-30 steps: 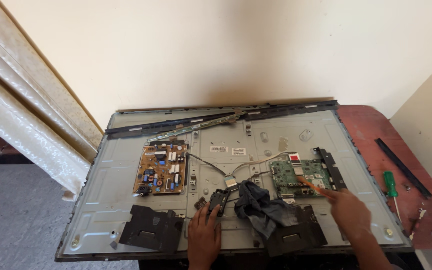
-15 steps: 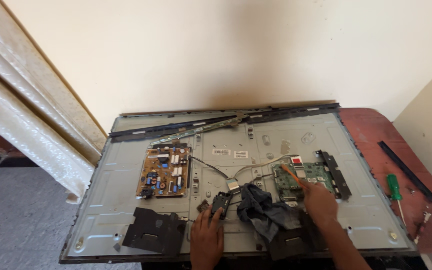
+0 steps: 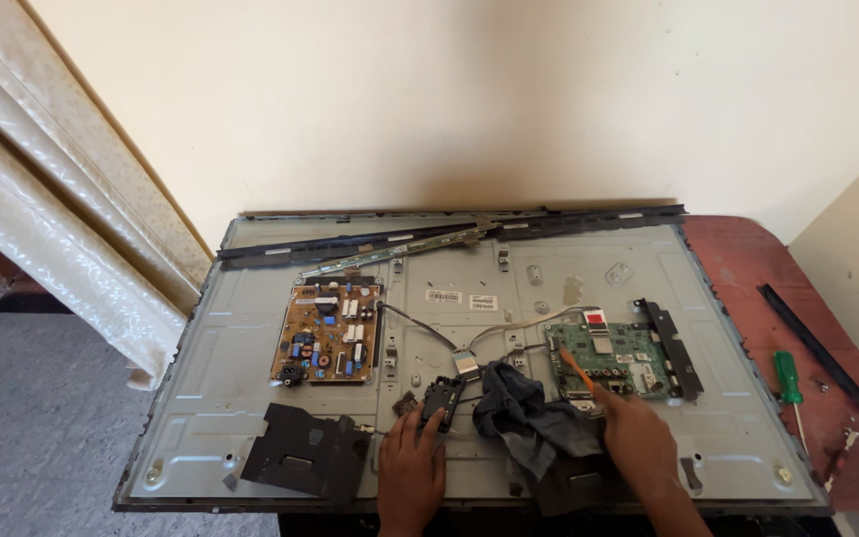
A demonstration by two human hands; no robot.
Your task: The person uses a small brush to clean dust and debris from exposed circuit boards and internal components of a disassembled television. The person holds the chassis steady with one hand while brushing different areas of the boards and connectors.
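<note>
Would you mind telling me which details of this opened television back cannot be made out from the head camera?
- Right hand: the slim orange tool it holds is too small to identify, on the green circuit board.
- Grey cloth: it hides the panel beneath.
- Left hand: it touches a small black part, whose type is unclear.
- Both forearms are cut off by the bottom edge.

Home repair spot: opened flat TV back w/ circuit boards, screwdriver, curtain, plain wall.
</note>
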